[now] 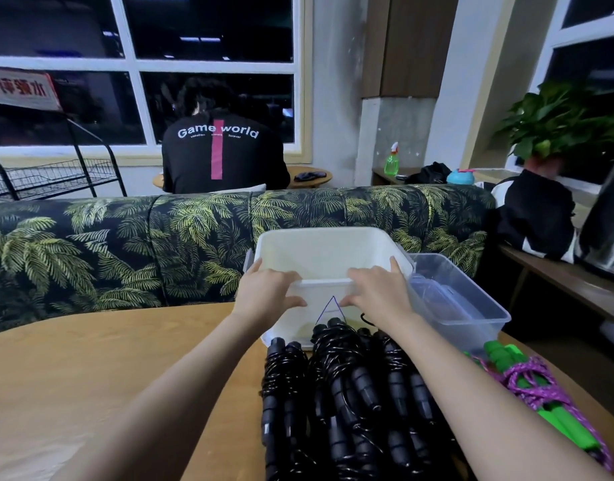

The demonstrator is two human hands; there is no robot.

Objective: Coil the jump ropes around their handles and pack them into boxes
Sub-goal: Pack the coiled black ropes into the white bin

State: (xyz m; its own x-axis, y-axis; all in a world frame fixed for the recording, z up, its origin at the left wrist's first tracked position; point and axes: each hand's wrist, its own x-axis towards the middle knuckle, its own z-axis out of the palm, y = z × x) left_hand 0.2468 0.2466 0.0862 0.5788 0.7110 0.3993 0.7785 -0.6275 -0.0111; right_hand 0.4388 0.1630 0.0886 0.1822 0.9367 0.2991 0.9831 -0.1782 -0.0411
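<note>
Head view: left hand [264, 293] and right hand [376, 291] both grip near rim of white translucent plastic box [328, 253], fingers curled over edge, on round wooden table [90, 359]. Coiled black jump ropes [340, 394] lie just before box.

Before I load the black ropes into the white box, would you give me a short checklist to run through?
1. Left grip and right grip hold the white box by its near rim: ok.
2. White box empty: ok, as far as its inside shows.
3. Black ropes coiled round their handles: ok.
4. Black ropes lie right before the box on the table: ok.
5. Green-handled rope fully coiled: cannot tell.
6. Clear box free for packing: cannot tell, something clear seems to lie inside.
</note>
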